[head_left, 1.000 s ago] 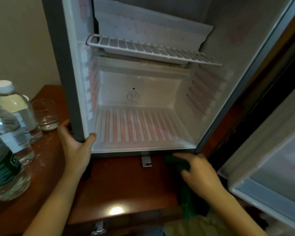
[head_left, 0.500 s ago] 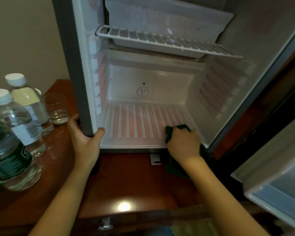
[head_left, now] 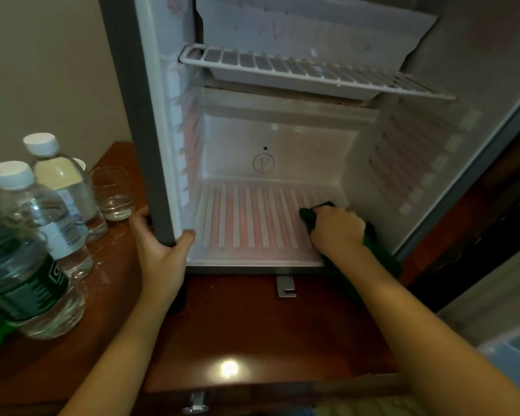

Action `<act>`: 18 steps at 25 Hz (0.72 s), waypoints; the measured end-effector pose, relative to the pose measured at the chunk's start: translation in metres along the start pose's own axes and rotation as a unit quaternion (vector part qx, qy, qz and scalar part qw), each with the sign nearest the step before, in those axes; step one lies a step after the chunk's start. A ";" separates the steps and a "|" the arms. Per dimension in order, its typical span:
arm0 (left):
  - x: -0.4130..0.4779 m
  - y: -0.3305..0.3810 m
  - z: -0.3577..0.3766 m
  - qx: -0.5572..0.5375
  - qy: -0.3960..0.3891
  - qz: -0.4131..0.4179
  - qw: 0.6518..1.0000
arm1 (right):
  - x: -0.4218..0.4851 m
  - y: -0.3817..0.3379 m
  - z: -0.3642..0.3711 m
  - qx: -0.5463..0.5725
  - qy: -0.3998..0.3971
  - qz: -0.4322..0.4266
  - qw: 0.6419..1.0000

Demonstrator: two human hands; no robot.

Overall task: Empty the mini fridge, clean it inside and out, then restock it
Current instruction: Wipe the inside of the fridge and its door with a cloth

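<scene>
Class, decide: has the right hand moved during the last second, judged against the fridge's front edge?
Yes. The right hand crossed the fridge's front edge, going from the table in front to the ribbed floor inside.

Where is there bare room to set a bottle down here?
Bare tabletop in front of the fridge, between the forearms. The fridge floor between the left hand and the right hand's green cloth. The wire shelf. Crowded: the table's left side, with water bottles and a glass.

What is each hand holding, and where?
Right hand grips a dark green cloth, bunched under its palm on the fridge floor. Left hand grips the fridge's left front edge, near the bottom.
</scene>
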State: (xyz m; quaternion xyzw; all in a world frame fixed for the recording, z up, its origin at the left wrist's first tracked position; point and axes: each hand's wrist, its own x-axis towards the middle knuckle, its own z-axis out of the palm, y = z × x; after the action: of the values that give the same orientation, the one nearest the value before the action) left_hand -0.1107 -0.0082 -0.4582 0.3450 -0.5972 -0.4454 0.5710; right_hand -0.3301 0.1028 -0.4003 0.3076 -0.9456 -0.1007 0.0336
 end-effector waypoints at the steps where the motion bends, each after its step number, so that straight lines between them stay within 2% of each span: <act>1: 0.000 0.000 0.000 -0.008 -0.002 -0.006 1.000 | 0.001 -0.017 -0.001 0.020 0.018 -0.028 0.999; 3: 0.000 -0.001 0.000 -0.022 0.000 -0.008 1.000 | -0.007 -0.072 -0.009 0.095 0.050 -0.175 0.979; 5: 0.001 -0.001 -0.001 -0.023 0.006 -0.005 1.000 | -0.026 -0.121 -0.016 0.121 0.071 -0.345 0.928; 7: 0.003 -0.001 -0.002 -0.020 0.005 0.001 1.000 | -0.021 -0.131 -0.022 0.113 0.071 -0.396 0.909; 9: 0.003 -0.003 -0.001 -0.016 -0.004 0.005 1.000 | 0.011 -0.100 -0.019 0.078 0.070 -0.317 0.943; 11: 0.002 -0.001 -0.001 -0.008 -0.007 0.012 1.000 | 0.041 -0.050 -0.015 -0.008 0.046 -0.169 0.985; 12: 0.002 0.000 -0.001 -0.005 -0.007 0.016 1.000 | 0.049 -0.029 -0.014 -0.049 0.026 -0.112 0.992; 15: 0.001 -0.001 -0.001 0.000 -0.009 0.011 1.000 | 0.045 -0.005 -0.010 -0.105 -0.018 -0.066 0.992; 18: 0.001 -0.003 -0.002 -0.011 -0.012 -0.007 1.000 | 0.010 0.005 0.001 -0.061 -0.009 -0.037 0.997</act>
State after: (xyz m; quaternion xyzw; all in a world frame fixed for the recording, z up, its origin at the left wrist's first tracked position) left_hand -0.1094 -0.0105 -0.4604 0.3375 -0.5964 -0.4598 0.5648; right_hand -0.3416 0.1010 -0.3997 0.3390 -0.9259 -0.1621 0.0395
